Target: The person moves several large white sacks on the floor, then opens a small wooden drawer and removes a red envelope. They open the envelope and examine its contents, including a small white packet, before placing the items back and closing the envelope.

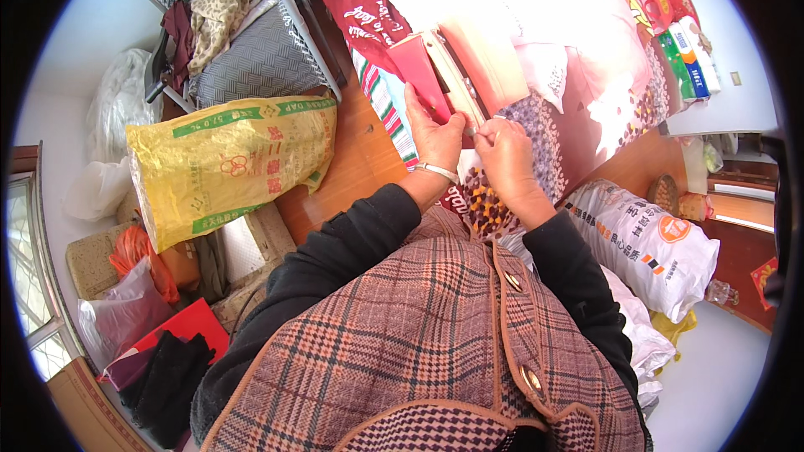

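Observation:
An open pink-red long wallet [422,70] is held over the bed's edge, with its flap [487,69] spread to the right in strong sunlight. Through its middle runs a pale compartment with a zipper or metal-edged opening [453,78]. My left hand [434,138] grips the wallet's near left side, thumb on top and a light bangle on the wrist. Fingers pinched, my right hand [505,150] holds the near end of the middle compartment. What exactly lies between those fingertips is hidden.
Patterned bedding [549,144] lies under and beyond the wallet, partly overexposed. A yellow woven sack [232,163] and a grey folding chair [251,53] with clothes are at left. White printed sacks [647,245] stand at right. Tissue packs [688,63] sit at the far right.

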The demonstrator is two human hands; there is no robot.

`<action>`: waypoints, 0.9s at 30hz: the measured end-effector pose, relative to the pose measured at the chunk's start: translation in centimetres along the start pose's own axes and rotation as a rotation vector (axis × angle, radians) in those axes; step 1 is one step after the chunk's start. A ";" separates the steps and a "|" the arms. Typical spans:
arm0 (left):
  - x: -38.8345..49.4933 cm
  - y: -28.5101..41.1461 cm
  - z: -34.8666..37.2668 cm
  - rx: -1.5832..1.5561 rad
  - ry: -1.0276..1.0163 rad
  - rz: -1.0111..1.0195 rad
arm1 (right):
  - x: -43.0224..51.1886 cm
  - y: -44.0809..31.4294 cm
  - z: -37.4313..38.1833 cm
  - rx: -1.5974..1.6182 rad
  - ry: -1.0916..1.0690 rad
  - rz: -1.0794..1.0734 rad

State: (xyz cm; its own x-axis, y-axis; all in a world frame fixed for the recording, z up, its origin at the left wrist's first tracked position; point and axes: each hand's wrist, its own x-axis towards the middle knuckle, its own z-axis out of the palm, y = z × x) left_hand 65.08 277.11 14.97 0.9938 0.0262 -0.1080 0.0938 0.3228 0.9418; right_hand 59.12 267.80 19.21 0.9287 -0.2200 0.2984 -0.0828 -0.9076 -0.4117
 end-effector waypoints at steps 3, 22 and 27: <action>0.2 0.0 0.1 -0.031 0.006 0.008 | 0.0 0.1 0.4 0.042 0.026 -0.024; 0.8 0.3 -0.2 -0.171 -0.024 -0.080 | 0.0 -0.5 0.4 0.088 -0.059 0.085; 1.1 0.1 -2.3 -0.201 -0.174 -0.215 | 4.3 2.1 -3.5 0.554 0.103 0.151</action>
State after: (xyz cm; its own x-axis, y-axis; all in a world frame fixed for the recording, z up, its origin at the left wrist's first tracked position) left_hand 66.08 279.34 14.25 0.9496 -0.2187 -0.2248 0.3055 0.4835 0.8203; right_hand 61.72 263.73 22.61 0.8793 -0.3908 0.2723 0.0158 -0.5475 -0.8367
